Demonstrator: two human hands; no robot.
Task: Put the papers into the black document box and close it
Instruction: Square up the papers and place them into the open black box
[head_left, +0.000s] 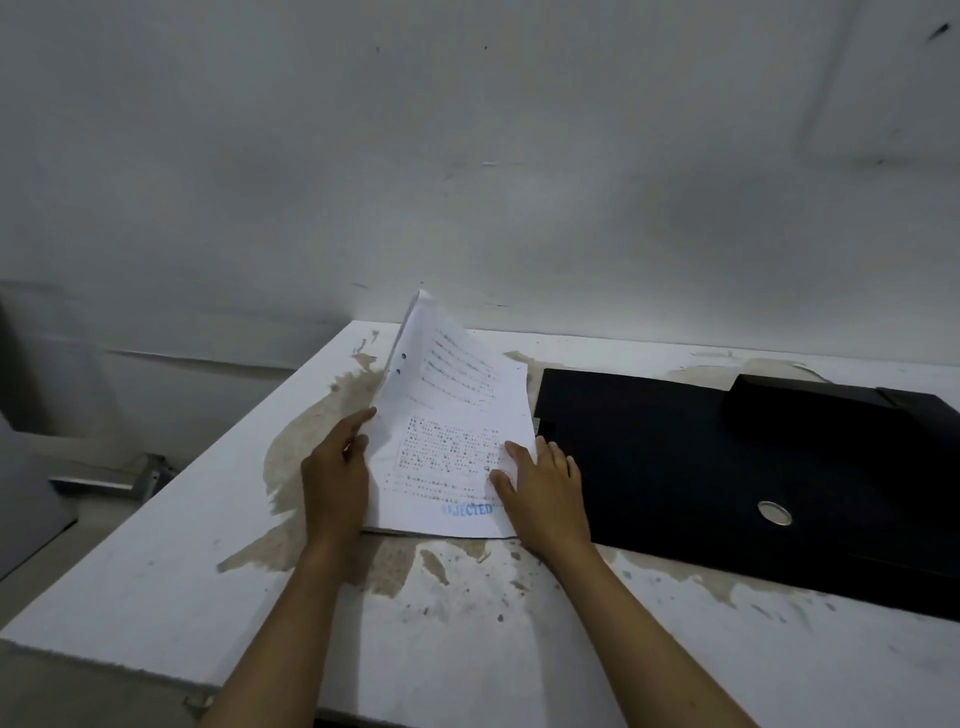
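Observation:
A stack of white printed papers with punch holes and a blue stamp is tilted up, its near edge resting on the table. My left hand grips the stack's left edge. My right hand lies flat on the lower right of the top sheet, fingers spread. The black document box lies just right of the papers, flat on the table, with a round silver fastener near its front and a raised black flap at its far right.
The white table has worn, stained patches around the papers; its left edge runs diagonally toward the wall. A grey wall stands right behind the table. A metal bracket shows below the table's left side.

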